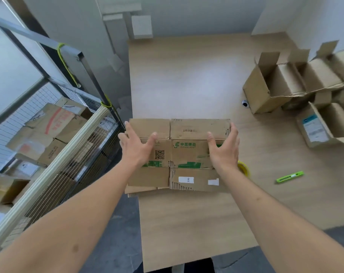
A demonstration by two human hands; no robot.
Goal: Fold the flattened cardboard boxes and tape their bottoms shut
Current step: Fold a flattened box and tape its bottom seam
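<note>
We are reaching both arms out over the wooden table (186, 75). The flattened cardboard box (179, 154) is lying at its left edge. Our left hand (136, 146) and right hand (224, 149) are resting on it, fingers spread, pinching nothing.

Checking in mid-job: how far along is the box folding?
Done: several erected boxes stand at the table's right. In hand: both the left hand and right hand rest open on a flattened box. Left: fold it, tape its bottom; more flat cardboard waits in the cart.
</note>
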